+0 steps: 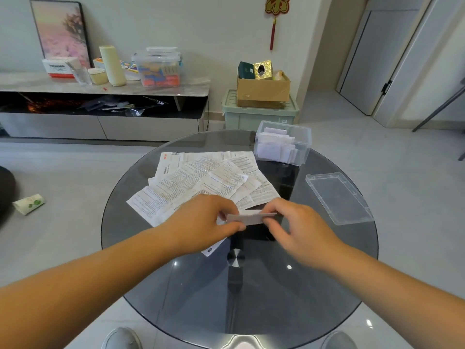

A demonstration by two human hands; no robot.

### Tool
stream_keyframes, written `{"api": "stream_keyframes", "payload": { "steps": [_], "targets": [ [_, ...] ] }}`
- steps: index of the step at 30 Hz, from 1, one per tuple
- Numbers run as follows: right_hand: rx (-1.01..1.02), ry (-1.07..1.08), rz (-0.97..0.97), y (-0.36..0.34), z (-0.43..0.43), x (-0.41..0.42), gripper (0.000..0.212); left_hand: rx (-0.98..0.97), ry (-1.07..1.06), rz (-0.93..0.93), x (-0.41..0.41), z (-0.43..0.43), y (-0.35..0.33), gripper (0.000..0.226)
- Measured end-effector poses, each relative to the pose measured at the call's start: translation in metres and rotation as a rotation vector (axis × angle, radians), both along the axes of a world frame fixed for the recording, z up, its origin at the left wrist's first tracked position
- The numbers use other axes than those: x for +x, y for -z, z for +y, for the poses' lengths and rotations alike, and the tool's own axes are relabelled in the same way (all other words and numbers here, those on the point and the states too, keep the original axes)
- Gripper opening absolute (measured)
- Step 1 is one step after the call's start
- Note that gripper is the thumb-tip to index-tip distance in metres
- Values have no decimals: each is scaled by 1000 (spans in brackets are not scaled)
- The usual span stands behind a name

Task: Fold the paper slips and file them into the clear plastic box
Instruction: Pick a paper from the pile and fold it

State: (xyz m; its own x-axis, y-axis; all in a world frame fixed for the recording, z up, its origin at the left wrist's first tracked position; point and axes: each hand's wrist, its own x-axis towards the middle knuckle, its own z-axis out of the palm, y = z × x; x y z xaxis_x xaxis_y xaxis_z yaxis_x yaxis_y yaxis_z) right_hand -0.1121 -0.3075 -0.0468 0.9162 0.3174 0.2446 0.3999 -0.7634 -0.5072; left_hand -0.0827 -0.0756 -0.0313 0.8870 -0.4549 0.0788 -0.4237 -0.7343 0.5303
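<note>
Left hand and right hand meeting over near-centre of round dark-glass counter. Left hand pinching left end of small folded white paper slip, thumb against curled fingers; right hand pinching right end, fingers bent. Fanned pile of unfolded printed paper slips lying just beyond hands. Clear rectangular plastic box standing open at far right, holding folded slips. Clear plastic lid lying flat at right, apart from box.

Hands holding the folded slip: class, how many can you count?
2. The left hand pinches the folded slip at its left end; the right hand pinches its right end.
</note>
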Motion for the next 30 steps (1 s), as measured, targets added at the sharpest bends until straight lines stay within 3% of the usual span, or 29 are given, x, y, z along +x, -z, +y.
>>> {"api": "stream_keyframes", "payload": {
  "steps": [5,9,12,14,19,30],
  "targets": [
    [-46,-53,25,7,0,-9,8,56,52,-38,-9,3,7,19],
    [-49,-23,109,13,1,-5,19,93,24,-37,-12,-2,10,36],
    [88,86,202,15,4,3,12,122,-45,-39,-7,-9,13,38],
    [126,126,252,15,7,9,26,154,-80,-50,-3,-11,17,29],
    [-85,200,197,11,8,18,47,172,-126,57,5,-15,19,52],
    [-207,121,161,19,4,14,46,275,-30,90,7,-8,19,54]
  ]
}}
